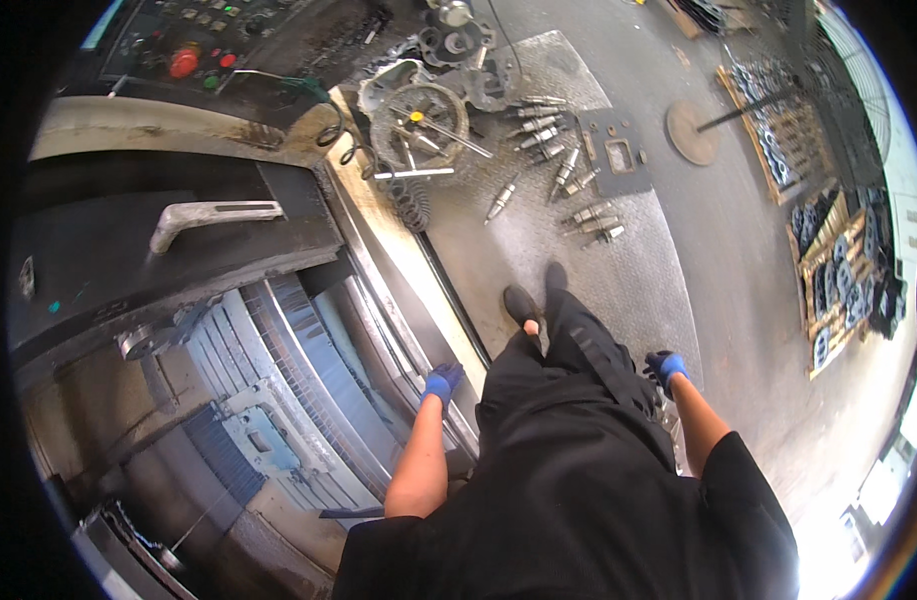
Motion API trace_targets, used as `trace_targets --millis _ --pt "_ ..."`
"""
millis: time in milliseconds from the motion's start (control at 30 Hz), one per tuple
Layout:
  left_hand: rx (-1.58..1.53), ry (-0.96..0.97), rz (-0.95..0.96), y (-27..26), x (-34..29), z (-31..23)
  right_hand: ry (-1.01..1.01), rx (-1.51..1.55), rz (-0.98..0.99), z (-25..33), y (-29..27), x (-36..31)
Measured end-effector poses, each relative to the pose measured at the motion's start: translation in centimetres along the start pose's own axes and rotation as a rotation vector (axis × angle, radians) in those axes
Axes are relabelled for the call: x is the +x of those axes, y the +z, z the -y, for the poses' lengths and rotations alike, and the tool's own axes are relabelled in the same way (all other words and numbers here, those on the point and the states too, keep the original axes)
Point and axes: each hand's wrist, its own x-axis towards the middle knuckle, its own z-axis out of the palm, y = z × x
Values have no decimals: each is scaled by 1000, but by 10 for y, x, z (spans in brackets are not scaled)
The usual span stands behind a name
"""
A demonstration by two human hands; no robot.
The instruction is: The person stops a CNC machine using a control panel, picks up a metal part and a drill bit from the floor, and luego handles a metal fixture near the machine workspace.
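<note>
Head view: the left hand point(442, 382) in a blue glove rests its grip, fingers curled, on the pale metal machine sill point(419, 290), whose length runs away ahead; the gloved right hand point(666, 366) hangs loosely curled and empty beside the black trousers point(569, 380).

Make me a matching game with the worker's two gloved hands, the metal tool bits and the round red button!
Things:
1. left hand
2. right hand
3. metal tool bits
4. red button

Places:
A. on the control panel at the top left
B. lying in rows on the floor mat
C. on the edge of the machine opening
D. hanging free beside the black trousers

Pairs: 1-C, 2-D, 3-B, 4-A
</note>
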Motion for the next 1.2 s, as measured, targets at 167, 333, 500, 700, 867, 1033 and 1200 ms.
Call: trace_targets --millis 167,333,500,700,867,1033,1200 --pt "-103 59 -70 24 -15 -64 16 100 36 33 -17 7" --pt "101 148 -128 41 14 -111 -97 175 41 76 -36 28" --pt "254 401 -279 62 58 -162 -123 214 6 143 -51 17" --pt "210 368 -190 107 76 -255 -139 345 81 190 -52 38" --pt "498 277 -78 140 123 -321 -124 437 84 238 -42 42" --pt "616 282 -16 180 163 -373 -230 574 116 285 -15 61" --pt "515 249 16 216 200 -386 -83 484 259 310 0 101"
